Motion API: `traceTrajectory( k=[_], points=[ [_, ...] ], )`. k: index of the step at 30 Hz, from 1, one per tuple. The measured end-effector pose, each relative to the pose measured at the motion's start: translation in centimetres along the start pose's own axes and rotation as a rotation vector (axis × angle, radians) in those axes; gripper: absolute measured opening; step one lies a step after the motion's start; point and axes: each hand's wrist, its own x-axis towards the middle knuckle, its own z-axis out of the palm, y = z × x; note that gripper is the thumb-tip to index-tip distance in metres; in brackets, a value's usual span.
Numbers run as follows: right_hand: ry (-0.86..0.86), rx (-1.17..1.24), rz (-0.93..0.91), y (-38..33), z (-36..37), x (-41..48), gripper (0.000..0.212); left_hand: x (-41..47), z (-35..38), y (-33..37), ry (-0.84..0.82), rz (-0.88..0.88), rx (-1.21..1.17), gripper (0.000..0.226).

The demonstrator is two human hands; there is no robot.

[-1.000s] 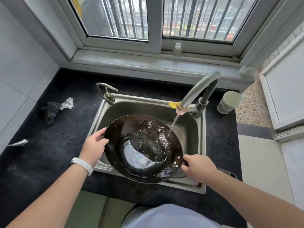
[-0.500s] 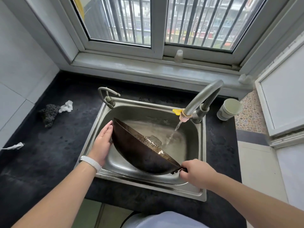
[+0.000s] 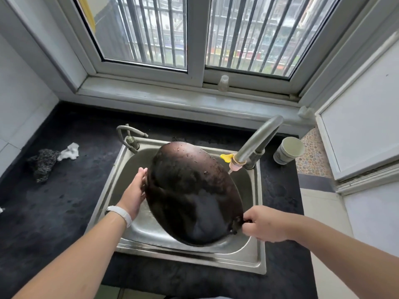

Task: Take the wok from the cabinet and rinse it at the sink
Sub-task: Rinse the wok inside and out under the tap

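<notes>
We are holding wok (image 3: 192, 195) over sink (image 3: 194, 258), tilted, underside toward us. Right hand (image 3: 265, 223) is gripping wok by handle (image 3: 238, 223). Left hand (image 3: 135, 190), fingers straight, is pressing on rim. Taking from cabinet is done. We are judging rinse nearly finished, draining left.

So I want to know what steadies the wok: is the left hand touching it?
Touching. The head view shows the left hand with straight fingers laid against the wok at its left rim, no gap visible between them.

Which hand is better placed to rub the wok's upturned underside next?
Probably the left: the left hand rests open against the rim of the wok, while the right hand grips the handle.
</notes>
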Motion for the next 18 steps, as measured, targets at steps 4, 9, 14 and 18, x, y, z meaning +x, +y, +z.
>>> traceTrajectory(
  k=[4, 9, 14, 18],
  points=[
    [-0.022, 0.008, 0.011, -0.4, 0.4, 0.1, 0.029, 1.4, 0.3, -1.6, -0.060, -0.094, -0.079, 0.060],
    [-0.083, 0.062, 0.013, -1.3, 0.1, 0.6, 0.023, 2.0, 0.3, -2.3, -0.061, -0.136, -0.214, 0.059],
    [-0.142, 0.116, -0.024, -2.0, -1.1, 2.0, 0.026, 2.2, -0.4, -1.4, -0.068, -0.125, -0.301, 0.057],
    [-0.145, 0.151, -0.083, -2.0, -1.4, 2.6, 0.019, 2.1, -0.8, -0.5, -0.081, -0.137, -0.263, 0.060]
  ],
)
